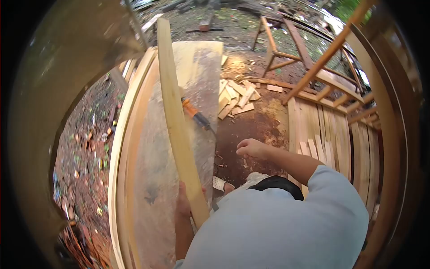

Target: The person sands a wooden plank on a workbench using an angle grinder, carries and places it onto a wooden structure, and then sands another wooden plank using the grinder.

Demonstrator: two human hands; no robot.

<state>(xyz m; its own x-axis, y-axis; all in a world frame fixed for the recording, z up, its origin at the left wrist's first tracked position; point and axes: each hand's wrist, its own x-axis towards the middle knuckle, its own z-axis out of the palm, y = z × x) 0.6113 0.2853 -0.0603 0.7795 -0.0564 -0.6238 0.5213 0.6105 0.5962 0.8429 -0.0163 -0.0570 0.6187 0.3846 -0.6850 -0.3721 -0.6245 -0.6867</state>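
Note:
A long pale wooden plank (172, 98) runs from near my body up over the worktable (152, 157). Near its lower end, my left hand (183, 201) is wrapped around the edge, its fingers partly hidden by the wood. My right hand (251, 149) hangs in the air right of the table, fingers curled together, with nothing visible in it. An orange and black power tool (195, 114) lies on the tabletop just right of the plank, with its cord dropping over the table's edge.
More long boards (130, 134) lie along the table's left side. Offcut wood blocks (237, 96) are piled on the ground beyond my right hand. To the right are stacked planks (320, 121) and a wooden frame (331, 80). A chair-like frame (277, 49) stands further back.

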